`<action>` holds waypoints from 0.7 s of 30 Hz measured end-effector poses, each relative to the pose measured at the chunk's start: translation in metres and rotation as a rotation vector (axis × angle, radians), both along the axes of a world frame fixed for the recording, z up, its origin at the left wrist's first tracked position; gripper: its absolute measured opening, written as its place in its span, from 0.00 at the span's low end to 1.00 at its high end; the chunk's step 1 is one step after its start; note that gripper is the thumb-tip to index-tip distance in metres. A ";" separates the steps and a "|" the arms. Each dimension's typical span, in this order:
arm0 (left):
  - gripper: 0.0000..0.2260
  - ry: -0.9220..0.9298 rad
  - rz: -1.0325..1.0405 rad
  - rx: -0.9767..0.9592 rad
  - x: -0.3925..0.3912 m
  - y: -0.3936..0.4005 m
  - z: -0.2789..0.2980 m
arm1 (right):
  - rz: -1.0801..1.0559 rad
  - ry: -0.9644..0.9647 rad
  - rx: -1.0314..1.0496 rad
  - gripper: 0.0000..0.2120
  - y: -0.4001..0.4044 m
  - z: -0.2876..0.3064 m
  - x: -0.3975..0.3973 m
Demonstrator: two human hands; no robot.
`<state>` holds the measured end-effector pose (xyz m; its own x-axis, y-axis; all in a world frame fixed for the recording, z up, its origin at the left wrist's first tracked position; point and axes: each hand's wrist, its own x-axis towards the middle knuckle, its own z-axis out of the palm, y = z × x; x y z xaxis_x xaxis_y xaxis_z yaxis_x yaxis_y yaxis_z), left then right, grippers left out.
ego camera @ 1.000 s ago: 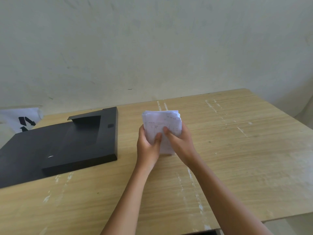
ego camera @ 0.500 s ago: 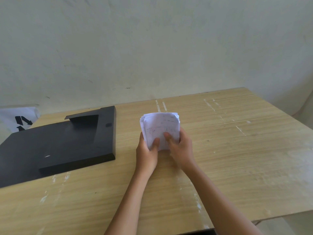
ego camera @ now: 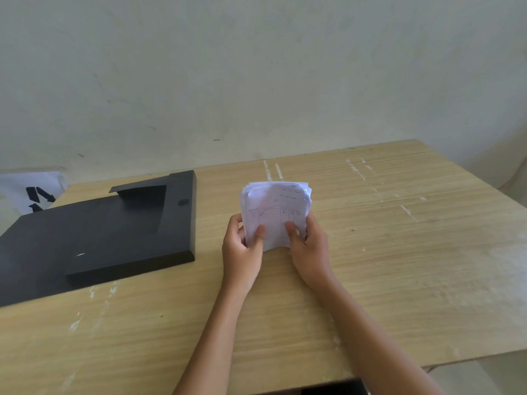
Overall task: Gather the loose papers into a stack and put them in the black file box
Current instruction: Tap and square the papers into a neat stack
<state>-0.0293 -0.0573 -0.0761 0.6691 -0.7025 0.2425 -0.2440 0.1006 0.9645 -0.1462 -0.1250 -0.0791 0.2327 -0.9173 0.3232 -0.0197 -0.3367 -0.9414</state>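
Note:
A stack of white papers [ego camera: 275, 209] with faint handwriting stands upright on its lower edge at the middle of the wooden table [ego camera: 399, 266]. My left hand [ego camera: 242, 249] grips its left side and my right hand [ego camera: 309, 246] grips its right side, thumbs pressed on the front sheet. The black file box [ego camera: 119, 232] lies open and flat on the table's left part, about a hand's width left of my left hand. Its inside looks bare.
A pale wall runs close behind the table's far edge. A white sheet with black arrow marks [ego camera: 34, 192] sits beyond the table's far left corner. The table's right and front edges drop off to the floor.
Both hands have shifted the stack slightly, squaring it more upright; the sheets look more aligned than a second ago. The box has not moved.

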 end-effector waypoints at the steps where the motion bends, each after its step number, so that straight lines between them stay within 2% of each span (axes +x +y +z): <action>1: 0.08 -0.019 -0.047 0.005 0.003 0.000 0.002 | 0.003 -0.006 -0.004 0.17 0.000 0.000 -0.001; 4: 0.04 -0.037 -0.081 0.042 0.007 -0.002 0.005 | 0.037 -0.037 0.004 0.15 -0.001 0.001 -0.002; 7: 0.03 0.042 -0.069 0.027 0.003 -0.005 0.004 | 0.059 -0.041 0.013 0.11 -0.001 0.000 0.000; 10: 0.05 0.071 -0.096 0.011 -0.002 -0.006 0.001 | 0.064 -0.033 0.007 0.09 -0.002 0.000 -0.001; 13: 0.06 0.063 -0.043 -0.003 -0.005 -0.007 -0.001 | 0.034 -0.036 0.045 0.02 -0.002 -0.001 -0.001; 15: 0.06 0.068 -0.029 0.003 -0.006 -0.006 0.001 | 0.030 -0.043 0.080 0.02 -0.001 -0.001 -0.002; 18: 0.04 -0.006 -0.012 0.030 0.002 -0.003 0.013 | 0.099 -0.046 0.137 0.06 -0.002 0.004 -0.008; 21: 0.03 -0.320 -0.003 0.149 0.024 0.001 0.040 | 0.099 -0.052 0.121 0.22 -0.008 0.015 -0.020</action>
